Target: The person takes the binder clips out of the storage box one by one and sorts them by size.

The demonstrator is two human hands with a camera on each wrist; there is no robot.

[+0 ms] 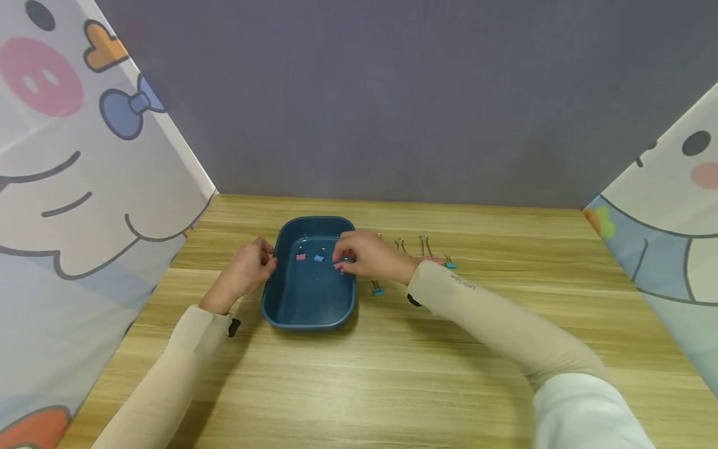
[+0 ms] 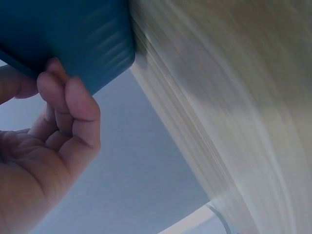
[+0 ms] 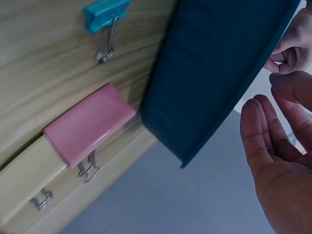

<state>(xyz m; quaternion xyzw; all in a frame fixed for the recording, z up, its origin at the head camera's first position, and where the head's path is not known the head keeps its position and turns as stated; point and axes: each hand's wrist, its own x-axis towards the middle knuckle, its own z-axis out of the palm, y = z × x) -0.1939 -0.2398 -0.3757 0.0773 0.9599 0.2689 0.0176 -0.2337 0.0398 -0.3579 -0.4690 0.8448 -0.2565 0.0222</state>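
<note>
A dark blue tray point(image 1: 308, 327) with rounded corners stands on the wooden table. My left hand point(image 1: 247, 268) pinches its left rim between thumb and fingers; the left wrist view shows this hand point(image 2: 53, 131) at the tray wall point(image 2: 105, 46). Over the tray's right side is my right hand point(image 1: 373, 254). Its thumb and fingers stand apart in the right wrist view, with nothing seen between them. Just under the fingertips shows a pink binder clip point(image 1: 339, 266), partly hidden. Inside the tray lie another small pink clip point(image 1: 301, 257) and a blue clip point(image 1: 319, 258).
Right of the tray are a teal binder clip point(image 1: 378, 291), another teal clip point(image 1: 450, 265), a large pink clip point(image 3: 90, 124) and a pale yellow clip point(image 3: 31, 178), partly behind my right arm. A grey panel point(image 1: 392, 106) rises behind the table; printed cloths flank it.
</note>
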